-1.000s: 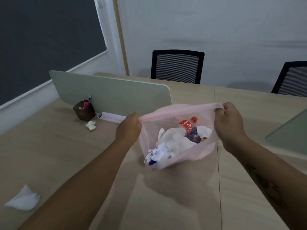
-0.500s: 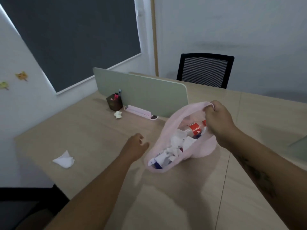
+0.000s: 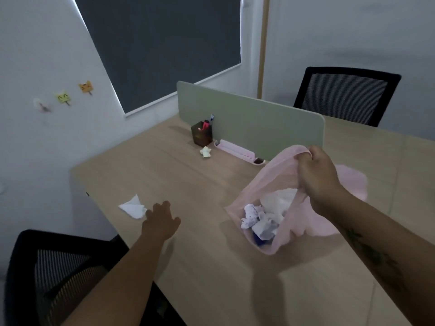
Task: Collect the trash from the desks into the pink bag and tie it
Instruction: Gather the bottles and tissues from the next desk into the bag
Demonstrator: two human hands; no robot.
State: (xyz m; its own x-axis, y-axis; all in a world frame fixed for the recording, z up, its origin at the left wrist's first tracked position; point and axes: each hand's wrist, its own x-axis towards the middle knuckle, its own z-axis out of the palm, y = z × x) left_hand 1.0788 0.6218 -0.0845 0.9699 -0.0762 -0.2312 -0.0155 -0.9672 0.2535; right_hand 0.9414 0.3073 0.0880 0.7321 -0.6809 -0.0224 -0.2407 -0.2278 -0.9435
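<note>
Right hand (image 3: 317, 177) grips pink bag (image 3: 266, 184) rim, bag of crumpled paper hanging over desk (image 3: 211, 184), left hand (image 3: 161, 220) open, empty, just beside white tissue (image 3: 133, 207) near desk edge.

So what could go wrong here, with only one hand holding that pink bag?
The right hand alone pinches one side of the pink bag, so the mouth sags sideways and the crumpled paper inside might spill onto the desk. The left hand is reaching for the white tissue near the desk's edge; a careless swipe could knock it off. The small wad by the pen holder could get overlooked.
</note>
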